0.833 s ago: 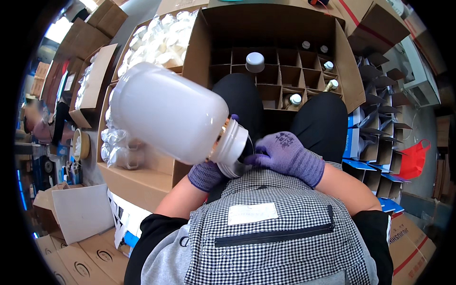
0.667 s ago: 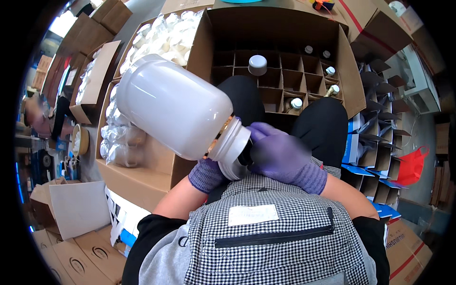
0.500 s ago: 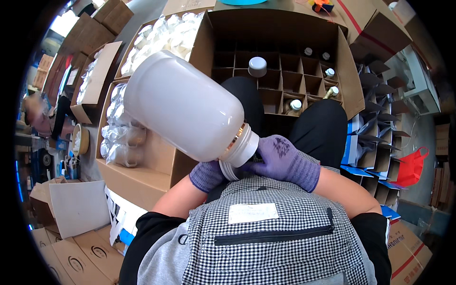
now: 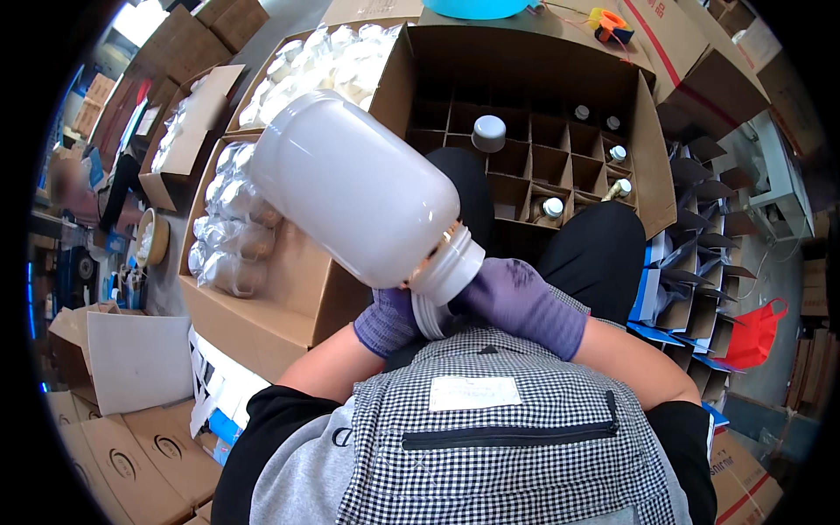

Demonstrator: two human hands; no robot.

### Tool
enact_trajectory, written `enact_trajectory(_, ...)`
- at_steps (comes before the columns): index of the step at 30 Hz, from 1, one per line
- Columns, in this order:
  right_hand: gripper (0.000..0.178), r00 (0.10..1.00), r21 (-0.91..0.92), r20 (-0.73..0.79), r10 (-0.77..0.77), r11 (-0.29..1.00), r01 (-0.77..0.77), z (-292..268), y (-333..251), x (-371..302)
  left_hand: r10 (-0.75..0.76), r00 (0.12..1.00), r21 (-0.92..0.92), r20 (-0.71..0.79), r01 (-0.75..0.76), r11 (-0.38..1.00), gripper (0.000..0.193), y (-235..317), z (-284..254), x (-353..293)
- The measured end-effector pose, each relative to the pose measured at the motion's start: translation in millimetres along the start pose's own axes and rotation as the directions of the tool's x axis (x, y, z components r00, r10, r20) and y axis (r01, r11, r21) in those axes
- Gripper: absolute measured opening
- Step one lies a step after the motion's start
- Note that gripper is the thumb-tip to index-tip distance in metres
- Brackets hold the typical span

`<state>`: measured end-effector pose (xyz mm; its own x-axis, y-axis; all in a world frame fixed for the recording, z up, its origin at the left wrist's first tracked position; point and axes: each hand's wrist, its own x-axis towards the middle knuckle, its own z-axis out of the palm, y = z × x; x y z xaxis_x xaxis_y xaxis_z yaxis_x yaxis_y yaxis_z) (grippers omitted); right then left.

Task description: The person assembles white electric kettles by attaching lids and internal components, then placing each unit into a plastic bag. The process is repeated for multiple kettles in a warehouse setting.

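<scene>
A large glossy white plastic bottle [image 4: 359, 192] with a gold ring round its shoulder lies tilted in front of me, base up to the left, neck down to the right. My left hand [image 4: 394, 319], in a purple glove, is closed under the bottle's shoulder, its fingers mostly hidden. Beside it shows a white threaded ring-like piece [image 4: 428, 317]; whether it is separate cannot be told. At the bottle's mouth my right hand [image 4: 529, 302], in a matching glove, is closed and slightly blurred. Its fingertips are hidden behind the neck, and anything in them does not show.
Ahead stands a divided carton [image 4: 661, 171] with several white-capped bottles and one larger grey-white cap [image 4: 488, 133]. To the left, another carton [image 4: 249, 328] holds film-wrapped bottles [image 4: 236, 214]. Cardboard dividers [image 4: 700, 254] and a red bag [image 4: 754, 334] are on the right.
The bottle has shifted slightly right and down in the picture, as has the whole scene beyond it. My right hand has turned a little at the neck; both hands stay at the bottle.
</scene>
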<state>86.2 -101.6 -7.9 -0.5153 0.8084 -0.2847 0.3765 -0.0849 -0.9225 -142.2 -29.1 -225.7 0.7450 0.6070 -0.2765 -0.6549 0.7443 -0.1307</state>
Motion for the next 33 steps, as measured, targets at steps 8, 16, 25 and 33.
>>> enact_trajectory(8,0.045,0.772,-0.343,-0.337,-0.539,0.834,0.432,6,-12,-5,0.059,0.875,0.833,0.481,-0.436,-0.34,0.043,-46,118,-32)
enact_trajectory(16,0.032,0.974,-0.351,-0.216,-0.062,0.936,-0.018,1,-24,-6,0.308,0.881,0.933,0.36,-0.338,-0.124,0.04,-45,107,-26)
enact_trajectory(25,0.039,0.932,-0.281,-0.192,-0.309,0.927,0.249,6,-29,-9,0.244,0.934,0.883,0.259,-0.332,0.331,0.035,-51,134,-37)
enact_trajectory(33,0.037,0.995,-0.667,-0.058,-0.082,0.744,0.022,10,-20,10,0.279,0.935,0.75,0.221,-0.346,0.564,0.032,-57,135,-37)
